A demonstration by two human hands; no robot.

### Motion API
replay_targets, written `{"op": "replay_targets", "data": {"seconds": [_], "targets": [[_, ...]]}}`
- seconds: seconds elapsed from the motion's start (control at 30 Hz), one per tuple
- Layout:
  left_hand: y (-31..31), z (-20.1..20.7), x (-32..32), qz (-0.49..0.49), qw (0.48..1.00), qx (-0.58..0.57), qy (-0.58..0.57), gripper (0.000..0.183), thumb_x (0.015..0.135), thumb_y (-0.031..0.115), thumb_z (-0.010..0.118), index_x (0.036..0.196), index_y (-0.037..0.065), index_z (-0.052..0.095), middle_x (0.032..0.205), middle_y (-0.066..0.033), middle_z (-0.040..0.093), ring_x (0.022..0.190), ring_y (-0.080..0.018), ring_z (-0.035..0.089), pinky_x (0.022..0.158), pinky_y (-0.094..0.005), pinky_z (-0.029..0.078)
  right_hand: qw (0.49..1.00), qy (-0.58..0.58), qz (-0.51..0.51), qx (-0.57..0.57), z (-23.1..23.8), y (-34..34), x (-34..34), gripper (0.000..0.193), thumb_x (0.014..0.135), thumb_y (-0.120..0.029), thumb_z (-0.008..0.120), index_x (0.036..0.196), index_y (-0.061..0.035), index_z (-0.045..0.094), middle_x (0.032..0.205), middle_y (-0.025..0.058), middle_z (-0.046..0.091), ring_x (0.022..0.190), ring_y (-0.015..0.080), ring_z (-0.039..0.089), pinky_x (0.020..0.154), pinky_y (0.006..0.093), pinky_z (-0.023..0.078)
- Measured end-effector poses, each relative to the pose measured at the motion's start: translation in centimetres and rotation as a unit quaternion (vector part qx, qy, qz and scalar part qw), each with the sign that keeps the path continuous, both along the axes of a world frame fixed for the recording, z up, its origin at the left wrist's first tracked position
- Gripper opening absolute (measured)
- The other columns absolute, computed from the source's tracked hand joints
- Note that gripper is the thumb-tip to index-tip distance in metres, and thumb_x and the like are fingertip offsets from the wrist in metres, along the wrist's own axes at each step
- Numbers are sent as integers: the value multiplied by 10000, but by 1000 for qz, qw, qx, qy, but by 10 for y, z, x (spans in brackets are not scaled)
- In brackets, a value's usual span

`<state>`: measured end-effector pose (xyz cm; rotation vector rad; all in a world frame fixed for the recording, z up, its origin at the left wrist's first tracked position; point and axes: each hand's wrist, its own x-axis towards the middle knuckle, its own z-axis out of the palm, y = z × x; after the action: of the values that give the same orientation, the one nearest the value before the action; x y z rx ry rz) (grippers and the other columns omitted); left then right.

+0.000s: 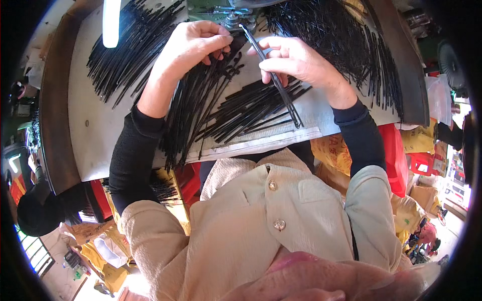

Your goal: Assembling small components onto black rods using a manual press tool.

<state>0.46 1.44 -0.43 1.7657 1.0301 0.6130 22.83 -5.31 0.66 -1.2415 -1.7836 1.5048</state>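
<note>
Several long, thin black rods held side by side (273,75) slant across my right hand (293,59), whose thumb and fingers are closed round them. Their upper ends reach a small metal fixture (232,20) at the far middle of the table, and their lower ends point toward me. To the left, my left hand (198,42) is pinched together over the top ends of a loose bundle of black rods (193,110); whatever sits between its fingertips is too small or hidden to tell. Between and below my hands lies another row of black rods (246,110).
The pale tabletop (100,135) carries a fanned pile of rods (128,47) at the far left and a larger tangled heap (321,37) at the far right. A raised dark rim (52,100) borders the left side. Yellow sacks (334,150) and a red bag (394,160) stand below the right edge.
</note>
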Motion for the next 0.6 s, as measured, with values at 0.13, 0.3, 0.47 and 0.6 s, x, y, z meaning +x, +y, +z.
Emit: {"op": "replay_targets", "data": {"seconds": [0.13,0.3,0.47,0.6], "targets": [[1,2,-3,18,991,-75,-111,311,836,248,653,1080,56,632,821,-57,643,623,-97,606,518,-195,463,1000,18,-4,-18,0,1,-7,319,826,-165,558,1101,-4,569,700,41,640,519,64,531,489,185,430],[-4,6,-2,16,984,-98,-148,311,851,201,632,1130,64,608,864,-67,640,623,-110,614,522,-194,479,999,38,-7,-32,2,2,-12,325,827,-177,558,1100,0,565,717,49,641,547,66,546,491,186,435],[-3,4,-2,14,979,-120,-167,311,855,194,632,1133,58,603,864,-78,639,625,-118,619,523,-197,493,998,56,-16,-25,1,3,-13,340,831,-188,555,1105,13,560,726,57,641,568,73,566,502,188,448],[-1,4,0,22,980,-102,-172,313,853,192,635,1132,54,601,861,-82,642,623,-120,620,517,-204,496,996,87,-27,-22,-2,4,-14,347,845,-198,550,1114,20,555,728,60,640,577,76,573,506,189,452]]}}
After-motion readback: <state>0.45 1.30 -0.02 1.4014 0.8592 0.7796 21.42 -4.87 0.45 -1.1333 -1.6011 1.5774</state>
